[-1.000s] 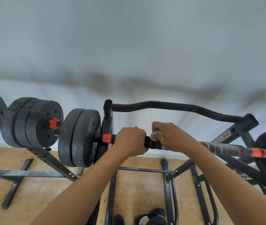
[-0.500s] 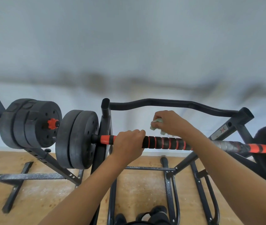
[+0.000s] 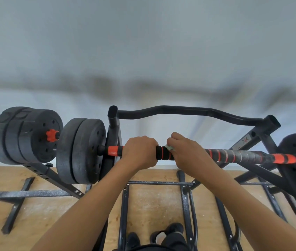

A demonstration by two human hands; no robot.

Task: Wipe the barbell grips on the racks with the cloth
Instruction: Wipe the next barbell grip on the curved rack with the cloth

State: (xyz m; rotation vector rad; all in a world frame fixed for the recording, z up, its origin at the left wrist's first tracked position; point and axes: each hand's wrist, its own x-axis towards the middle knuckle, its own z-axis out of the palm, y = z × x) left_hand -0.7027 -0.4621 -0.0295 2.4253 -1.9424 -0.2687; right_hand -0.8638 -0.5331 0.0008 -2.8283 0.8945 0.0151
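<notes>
both hands grip barbell (image 3: 234,156) (cloth (image 3: 169,148) right)

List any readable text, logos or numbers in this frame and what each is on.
Only one marking shows: a light sticker on the right upright of the rack, bearing a logo-like mark that looks like "K" or "X" seen at an angle; too small and tilted to read for certain.
Raised shapes on the weight plates at far left: too blurred to read.
Barbell grip, cloth: no text.
</notes>
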